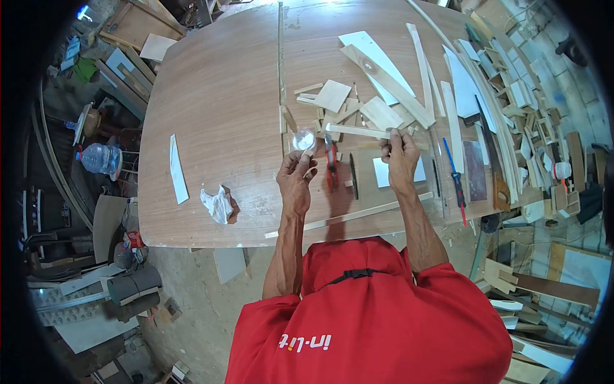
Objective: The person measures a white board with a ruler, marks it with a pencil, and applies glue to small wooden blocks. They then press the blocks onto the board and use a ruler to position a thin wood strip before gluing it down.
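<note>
My left hand [295,171] holds a small round clear lid or cup [303,139] between thumb and fingers, just above the brown wooden tabletop [217,109]. My right hand [399,153] pinches the right end of a thin pale wood strip [355,130] that runs leftward over the table. Between my hands lie red-handled pliers [330,165] and a dark pencil-like tool [353,176]. A white square piece [384,173] rests under my right wrist.
Several flat wood offcuts and long slats [384,70] are scattered beyond my hands. A crumpled white rag [217,205] and a white strip [177,168] lie left. A handsaw [492,160] and red-blue screwdriver [455,180] lie right. A long slat [352,216] runs along the near edge.
</note>
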Action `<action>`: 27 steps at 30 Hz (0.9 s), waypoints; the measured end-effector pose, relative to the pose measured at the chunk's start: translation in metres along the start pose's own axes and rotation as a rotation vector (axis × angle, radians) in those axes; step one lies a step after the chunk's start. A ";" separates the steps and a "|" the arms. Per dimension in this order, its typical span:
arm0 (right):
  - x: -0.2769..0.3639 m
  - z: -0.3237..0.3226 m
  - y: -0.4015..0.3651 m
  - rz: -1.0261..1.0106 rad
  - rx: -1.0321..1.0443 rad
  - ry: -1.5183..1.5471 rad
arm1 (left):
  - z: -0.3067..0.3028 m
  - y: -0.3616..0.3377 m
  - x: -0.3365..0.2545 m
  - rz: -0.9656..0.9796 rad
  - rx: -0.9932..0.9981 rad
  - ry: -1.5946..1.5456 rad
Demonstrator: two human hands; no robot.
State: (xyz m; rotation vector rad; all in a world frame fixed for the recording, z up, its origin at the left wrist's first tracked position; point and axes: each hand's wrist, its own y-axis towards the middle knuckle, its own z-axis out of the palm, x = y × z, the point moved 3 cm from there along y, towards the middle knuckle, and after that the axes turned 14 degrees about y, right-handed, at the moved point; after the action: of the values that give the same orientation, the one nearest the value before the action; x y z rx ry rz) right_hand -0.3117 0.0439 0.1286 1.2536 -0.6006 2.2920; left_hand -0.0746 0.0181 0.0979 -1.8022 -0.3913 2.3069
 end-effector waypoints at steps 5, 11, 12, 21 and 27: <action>0.036 -0.037 -0.015 -0.004 0.045 -0.001 | 0.046 -0.018 -0.003 0.033 0.282 -0.184; 0.072 -0.066 -0.019 -0.013 0.127 -0.073 | 0.086 -0.035 0.009 -0.002 0.404 -0.314; 0.074 -0.070 -0.019 -0.016 0.129 -0.071 | 0.092 -0.038 0.010 -0.014 0.420 -0.331; 0.080 -0.094 -0.012 -0.035 0.115 -0.115 | 0.108 -0.044 0.027 -0.026 0.461 -0.235; 0.090 -0.104 -0.019 -0.175 0.167 -0.117 | 0.116 -0.043 0.033 -0.071 0.433 -0.232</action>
State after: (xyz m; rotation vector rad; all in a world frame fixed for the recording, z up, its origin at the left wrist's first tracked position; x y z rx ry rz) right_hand -0.4127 0.1349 0.1578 1.4654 -0.3279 2.1703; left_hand -0.1957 0.0588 0.1080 -1.3038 0.0182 2.3307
